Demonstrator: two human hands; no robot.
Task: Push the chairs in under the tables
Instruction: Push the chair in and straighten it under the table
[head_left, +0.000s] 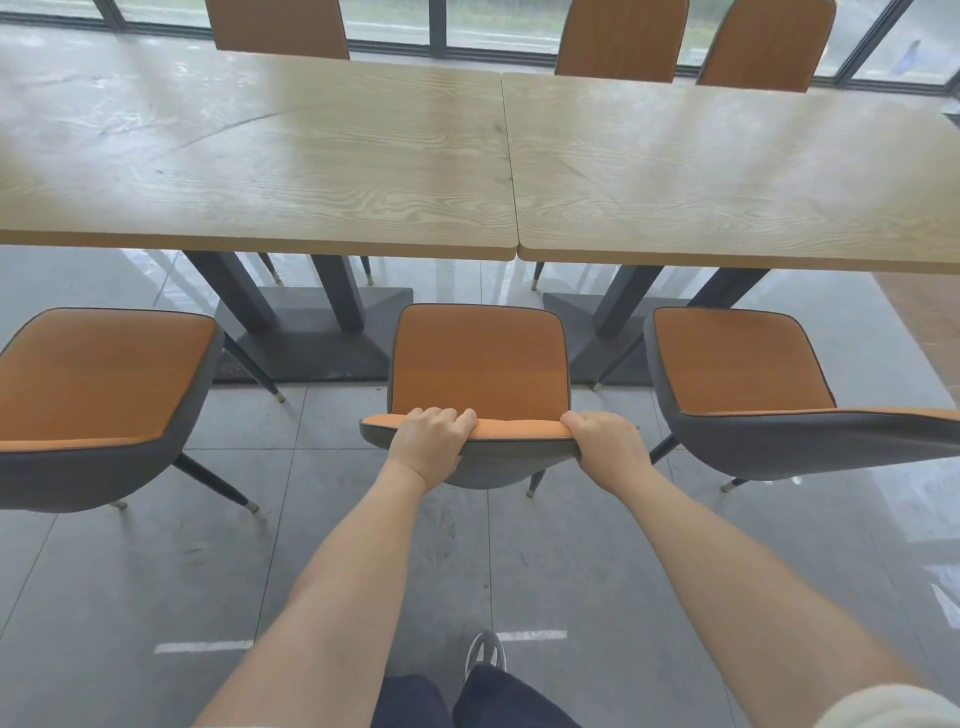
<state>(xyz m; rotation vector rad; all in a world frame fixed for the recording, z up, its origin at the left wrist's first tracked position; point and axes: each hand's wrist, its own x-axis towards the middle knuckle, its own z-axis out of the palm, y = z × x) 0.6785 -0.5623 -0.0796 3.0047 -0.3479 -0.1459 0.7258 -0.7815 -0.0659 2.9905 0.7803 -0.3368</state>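
Gripping the top edge of the middle chair (478, 358) by its backrest with both hands: clamping the left hand (431, 441) over the left part, fingers curled onto the orange front, and wrapping the right hand (605, 441) round the right end. Holding that chair out on the floor (156, 571), facing the seam between the left table (260, 171) and the right table (727, 182), with the whole seat showing short of the tables' near edges and none of it tucked beneath. Judging this to be the start of the push on this chair, not its end. Leaving two more waiting on the near side: the left chair (98, 374) off the left table's near edge and the right chair (737, 358) off the right table's near edge, both sitting fully out in the open. Seeing three far chairs (621, 41) rising close behind the tables' far edges, probably tucked in already, though hiding their seats from here. Reckoning the near side as wholly undone: needing this chair sliding straight ahead between the two dark table bases (311, 338), likely minding its legs against them, and then doing the same for the neighbours on either side.
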